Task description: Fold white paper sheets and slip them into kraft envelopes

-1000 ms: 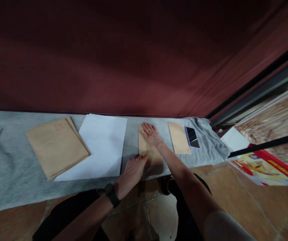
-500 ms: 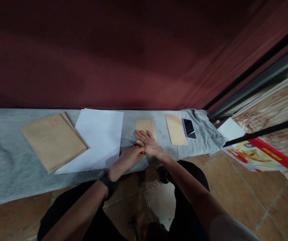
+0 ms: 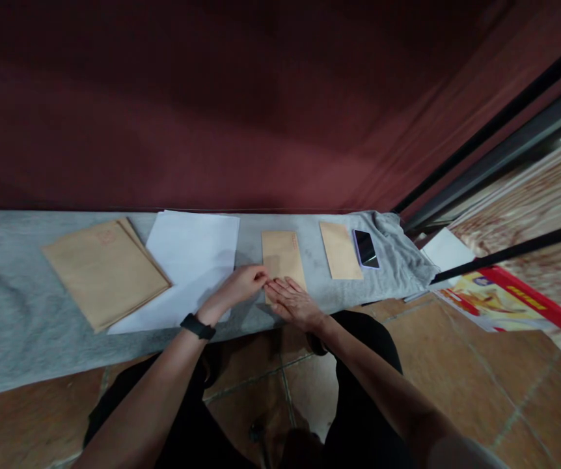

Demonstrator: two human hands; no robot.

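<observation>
A small brown envelope [image 3: 283, 251] with faint red print lies flat on the grey cloth in front of me. My right hand [image 3: 294, 302] rests palm down over its lower part, fingers stretched out. Close by, my left hand [image 3: 246, 281] is closed, its thumb and fingertips pinched at the envelope's left edge. How much of the edge it grips is hard to see. The envelope's bottom end is partly hidden by my right hand. A dark watch [image 3: 197, 327] is on my left wrist.
White paper sheets [image 3: 197, 241] and large brown envelopes [image 3: 107, 277] lie to the left. On the right are another small envelope [image 3: 340, 251] and a phone [image 3: 366, 249]. The grey cloth [image 3: 7, 339] covers a narrow surface against a dark red backdrop [image 3: 212, 150]. A colourful box [image 3: 509, 299] is beyond the right end.
My left hand has moved from the envelope's lower end up and left to its left edge. The right hand has slid down towards me, uncovering more of the envelope.
</observation>
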